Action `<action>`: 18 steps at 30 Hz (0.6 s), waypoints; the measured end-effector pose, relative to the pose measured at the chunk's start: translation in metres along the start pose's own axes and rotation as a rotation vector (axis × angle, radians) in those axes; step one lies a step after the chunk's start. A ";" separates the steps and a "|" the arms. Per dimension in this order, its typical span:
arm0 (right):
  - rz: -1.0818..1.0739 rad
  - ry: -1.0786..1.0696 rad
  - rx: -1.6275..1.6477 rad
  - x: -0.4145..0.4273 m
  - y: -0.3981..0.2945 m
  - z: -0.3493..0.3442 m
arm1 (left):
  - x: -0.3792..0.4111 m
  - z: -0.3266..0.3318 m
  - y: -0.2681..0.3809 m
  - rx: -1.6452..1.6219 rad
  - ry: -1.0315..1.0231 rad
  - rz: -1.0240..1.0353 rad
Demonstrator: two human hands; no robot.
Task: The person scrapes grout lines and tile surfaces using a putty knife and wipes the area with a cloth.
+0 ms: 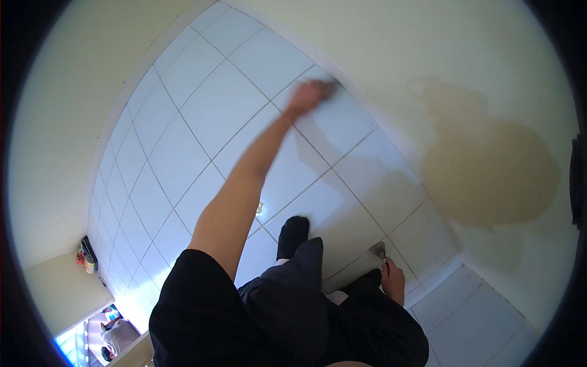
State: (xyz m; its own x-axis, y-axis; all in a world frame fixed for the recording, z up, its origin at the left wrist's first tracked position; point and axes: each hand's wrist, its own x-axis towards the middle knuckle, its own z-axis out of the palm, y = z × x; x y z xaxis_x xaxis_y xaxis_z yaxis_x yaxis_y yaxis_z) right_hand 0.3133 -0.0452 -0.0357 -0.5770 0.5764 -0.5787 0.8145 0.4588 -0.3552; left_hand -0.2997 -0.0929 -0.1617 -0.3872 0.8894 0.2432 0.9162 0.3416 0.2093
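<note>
My left hand (306,97) reaches far out over the white floor tiles (284,147), close to the base of the wall. It is blurred, and its fingers are around a small dark grey object (329,89), whose kind cannot be told. Low on the right, beside my dark-socked foot, my right hand (393,280) grips the handle of a putty knife (379,250). The metal blade points away from me, just over a tile joint. My other foot (293,234), also in a dark covering, rests on the tiles between the two hands.
A pale yellow wall (458,55) borders the tiles on the right, with a raised ledge (440,275) near my right hand. Several small containers (88,260) stand at the far left. Beyond an opening at lower left is another person (120,337).
</note>
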 end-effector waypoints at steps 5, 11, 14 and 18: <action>0.086 0.025 0.001 0.000 -0.030 -0.019 | -0.098 -0.122 -0.236 0.758 -0.526 -1.362; 0.055 0.237 0.277 0.006 -0.029 -0.004 | -0.183 -0.195 -0.279 0.274 -0.064 -1.264; 0.044 0.241 0.253 0.011 -0.033 -0.004 | -0.160 -0.144 -0.172 0.158 0.152 -0.887; 0.018 0.222 0.127 0.018 -0.046 -0.014 | -0.117 -0.072 0.022 -0.403 0.024 -0.318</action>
State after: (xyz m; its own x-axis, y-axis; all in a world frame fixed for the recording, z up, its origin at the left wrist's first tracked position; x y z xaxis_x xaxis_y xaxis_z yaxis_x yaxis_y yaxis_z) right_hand 0.2646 -0.0464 -0.0202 -0.5500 0.7243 -0.4158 0.8179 0.3664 -0.4436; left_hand -0.2415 -0.2118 -0.1171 -0.6465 0.7520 0.1286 0.6423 0.4455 0.6236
